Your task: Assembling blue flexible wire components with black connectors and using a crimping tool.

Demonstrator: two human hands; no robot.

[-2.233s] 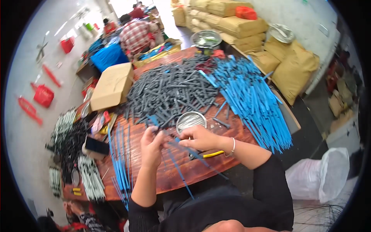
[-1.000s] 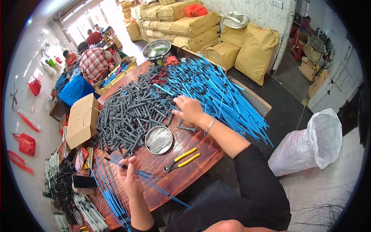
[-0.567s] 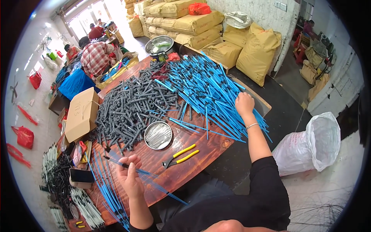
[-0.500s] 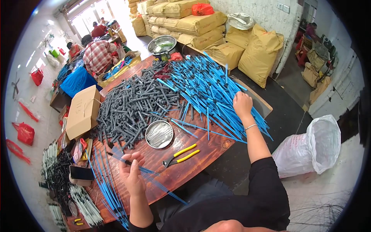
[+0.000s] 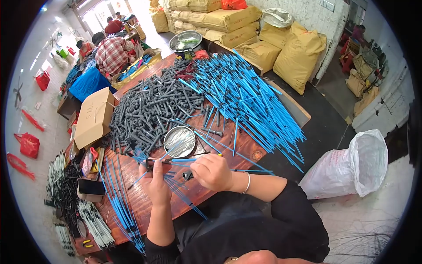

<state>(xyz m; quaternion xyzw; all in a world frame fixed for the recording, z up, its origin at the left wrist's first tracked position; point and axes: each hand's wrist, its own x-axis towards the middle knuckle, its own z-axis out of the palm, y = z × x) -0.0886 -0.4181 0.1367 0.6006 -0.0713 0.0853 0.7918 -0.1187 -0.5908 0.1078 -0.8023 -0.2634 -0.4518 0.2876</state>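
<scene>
In front of my body, my left hand (image 5: 157, 181) is closed with its thumb up, around thin blue rods with black fittings (image 5: 151, 160). Facing it, my right hand (image 5: 213, 172) pinches the other end of a blue rod (image 5: 181, 160) that spans the gap between both hands. Pliers (image 5: 187, 175) lie under my right hand, which hides most of them; a yellow handle tip shows beyond it. Just past the hands is a round metal bowl (image 5: 165, 148) of thin pale pins. Behind the bowl rises a heap of dark grey bolt-shaped pieces (image 5: 149, 110).
A large pile of blue rods (image 5: 250, 105) covers the table's right side. More blue rods (image 5: 121, 202) lie at left, near a phone (image 5: 91, 186) and an open cardboard box (image 5: 93, 118). A white sack (image 5: 336, 171) stands at right. Other people (image 5: 112, 55) sit far left.
My right hand has come from the blue pile at right to the middle, beside my left hand, with a blue rod. It now covers most of the pliers. My left hand has closed.
</scene>
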